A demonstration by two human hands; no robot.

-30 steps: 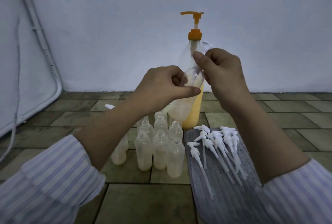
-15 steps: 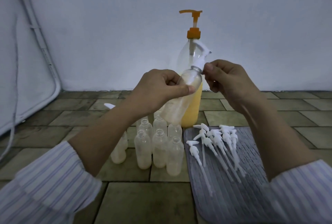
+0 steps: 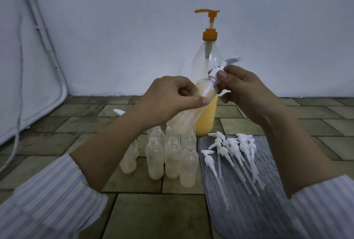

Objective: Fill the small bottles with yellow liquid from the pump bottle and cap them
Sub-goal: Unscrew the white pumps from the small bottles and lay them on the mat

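With the left hand (image 3: pixel 168 97) gripping the tilted bottle (image 3: pixel 193 104) at 12 o'clock of the open bottles (image 3: pixel 172 154) and right-hand fingers (image 3: pixel 223 75) pinching its cap (image 3: pixel 217 73), a crooked start could cross-thread it and leak.

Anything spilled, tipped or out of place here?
No spill shows. One white pump cap lies alone on the floor tiles, left of the small bottles, apart from the caps on the grey mat.
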